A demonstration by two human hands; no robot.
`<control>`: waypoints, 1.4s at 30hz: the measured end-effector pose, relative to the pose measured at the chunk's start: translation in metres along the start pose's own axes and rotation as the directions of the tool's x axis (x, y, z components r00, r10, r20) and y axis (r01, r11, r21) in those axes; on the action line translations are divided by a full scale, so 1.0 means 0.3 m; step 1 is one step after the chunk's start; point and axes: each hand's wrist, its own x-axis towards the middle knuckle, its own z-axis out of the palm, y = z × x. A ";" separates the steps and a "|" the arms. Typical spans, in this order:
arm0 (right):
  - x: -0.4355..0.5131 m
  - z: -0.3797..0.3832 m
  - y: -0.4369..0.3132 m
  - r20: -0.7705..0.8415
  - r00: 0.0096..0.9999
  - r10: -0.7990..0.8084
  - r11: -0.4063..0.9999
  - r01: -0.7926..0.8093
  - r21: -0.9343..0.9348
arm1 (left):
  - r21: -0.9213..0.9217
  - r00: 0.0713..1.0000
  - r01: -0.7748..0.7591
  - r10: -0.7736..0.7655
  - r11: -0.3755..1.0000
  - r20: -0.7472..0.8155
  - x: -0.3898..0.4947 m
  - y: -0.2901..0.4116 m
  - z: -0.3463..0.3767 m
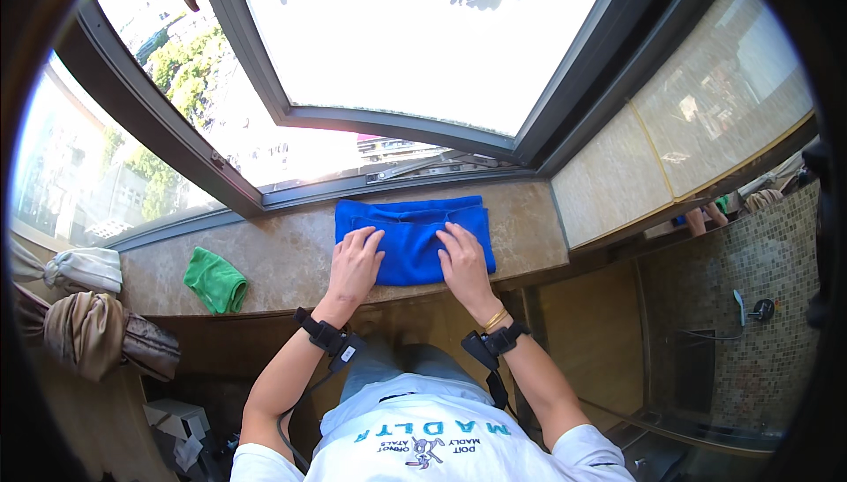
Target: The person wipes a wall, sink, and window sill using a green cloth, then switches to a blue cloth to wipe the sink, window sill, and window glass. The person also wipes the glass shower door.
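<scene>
A blue cloth, folded into a rough rectangle, lies on the stone windowsill in front of me. My left hand rests on the cloth's left part, fingertips at a folded edge near its upper side. On the right part lies my right hand, its fingers bent and touching the same edge. Whether either hand pinches the fabric cannot be told. A green cloth, folded small, lies apart on the sill to the left, near the front edge.
Beyond the sill stands an open window sash with a metal stay arm. Tied curtains hang at the left. A tiled wall panel borders the sill at the right. White boxes stand low at the left.
</scene>
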 end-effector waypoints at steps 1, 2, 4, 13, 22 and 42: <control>0.017 0.003 0.018 -0.026 0.997 0.077 0.997 -0.076 0.026 | -0.012 0.997 0.071 -0.072 0.997 -0.018 0.019 -0.013 0.002; 0.032 0.004 0.037 -0.042 0.994 0.098 0.995 -0.098 -0.001 | 0.015 0.992 0.100 -0.099 0.995 -0.077 0.041 -0.027 0.007; 0.046 0.010 0.064 -0.057 0.989 0.137 0.990 -0.139 -0.027 | 0.055 0.978 0.209 -0.208 0.976 -0.015 0.075 -0.057 0.015; 0.043 0.049 0.107 -0.010 0.994 0.107 0.983 -0.108 -0.149 | -0.105 0.939 0.325 -0.334 0.940 -0.084 0.104 -0.139 0.056; 0.074 0.040 0.138 0.028 0.997 0.066 0.940 -0.053 -0.338 | -0.081 0.975 0.108 -0.121 0.991 -0.185 0.094 -0.017 0.014; -0.154 -0.269 0.144 0.746 0.526 0.408 -0.018 -0.812 0.583 | 0.004 0.889 -0.361 0.343 0.933 0.303 -0.118 0.212 0.074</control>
